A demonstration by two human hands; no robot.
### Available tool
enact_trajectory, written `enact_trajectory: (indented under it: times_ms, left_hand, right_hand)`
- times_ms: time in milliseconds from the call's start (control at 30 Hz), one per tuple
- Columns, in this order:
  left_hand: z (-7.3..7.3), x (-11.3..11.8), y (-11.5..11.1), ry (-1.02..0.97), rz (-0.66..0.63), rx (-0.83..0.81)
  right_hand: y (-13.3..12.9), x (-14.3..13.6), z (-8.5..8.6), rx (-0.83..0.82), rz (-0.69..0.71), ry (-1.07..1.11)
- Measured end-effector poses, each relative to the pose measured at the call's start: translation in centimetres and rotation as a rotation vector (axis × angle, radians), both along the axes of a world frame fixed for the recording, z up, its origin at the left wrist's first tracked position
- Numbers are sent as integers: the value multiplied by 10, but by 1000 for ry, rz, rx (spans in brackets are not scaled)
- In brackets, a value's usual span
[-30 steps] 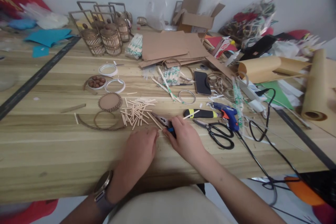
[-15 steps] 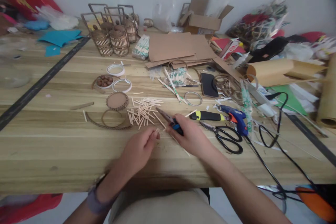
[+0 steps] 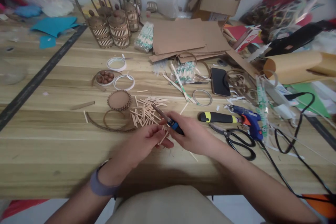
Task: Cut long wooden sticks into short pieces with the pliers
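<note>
My right hand (image 3: 190,131) is closed around a blue-and-black handled tool (image 3: 173,124), its dark metal tip pointing up and left over a loose pile of short wooden sticks (image 3: 147,112). Close beside it, my left hand (image 3: 151,138) pinches a small wooden stick (image 3: 163,138) between thumb and fingers. The two hands nearly meet, and the fingertips partly hide each other. Left of the pile sits a round cardboard piece (image 3: 119,100) with a ridged rim, above a curved dark strip (image 3: 110,127).
Black scissors (image 3: 240,141), a yellow-black cutter (image 3: 217,117) and a blue glue gun (image 3: 249,119) lie at the right, with black cables. Behind are a phone (image 3: 220,82), tape rings, cardboard sheets (image 3: 183,36) and small lantern-like baskets (image 3: 119,29).
The view has shifted, so the things at the right sit further right. My left hand has come up against my right hand, and its fingers have spread more around the stick.
</note>
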State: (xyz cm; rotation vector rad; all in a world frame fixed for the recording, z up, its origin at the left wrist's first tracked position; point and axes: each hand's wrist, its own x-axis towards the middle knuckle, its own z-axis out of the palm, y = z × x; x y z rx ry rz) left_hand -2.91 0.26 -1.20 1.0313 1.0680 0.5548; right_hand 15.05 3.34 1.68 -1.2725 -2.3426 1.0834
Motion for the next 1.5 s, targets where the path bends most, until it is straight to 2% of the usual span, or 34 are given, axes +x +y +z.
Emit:
enact_trajectory:
  times_ms: [167, 267, 333, 467, 667, 767, 867, 967, 1000, 1067, 1100, 1167, 1267, 1367, 1500]
  left_hand:
    - [-2, -4, 5, -63, -70, -4]
    - [-1, -5, 2, -72, -64, 26]
    - [-1, -5, -1, -64, 0, 20]
    - [0, 0, -8, -182, 252, -58]
    - [0, 28, -19, -367, 469, -114]
    - [-1, 42, -26, -384, 523, -73]
    - [-3, 49, -32, -392, 550, -40]
    - [-3, 49, -34, -366, 601, -45]
    - [-3, 48, -34, -345, 637, -31]
    - [-3, 46, -32, -329, 691, 28]
    - [-2, 46, -31, -345, 678, 52]
    - [-1, 48, -30, -409, 563, 32]
    - [2, 53, -31, -446, 417, -88]
    - [5, 57, -33, -423, 423, -127]
    - [5, 55, -31, -405, 436, -49]
  right_hand:
    - [2, -4, -3, -28, 49, 39]
    - [0, -4, -8, -8, 40, 94]
    - [-3, -3, -11, 103, -4, 155]
    - [-18, -1, -18, 364, -157, 175]
    - [-38, 1, -28, 398, -186, 106]
    - [-42, 4, -34, 421, -216, 106]
    - [-44, 12, -36, 370, -243, 138]
    - [-47, 22, -31, 216, -340, 206]
    - [-47, 25, -29, 100, -365, 232]
    - [-49, 30, -25, -247, -359, 336]
    - [-49, 31, -24, -452, -335, 426]
    - [-51, 31, -25, -819, -288, 655]
    - [-53, 30, -30, -1163, -278, 881]
    - [-57, 32, -33, -1324, -289, 916]
    - [-63, 38, -28, -1287, -324, 839]
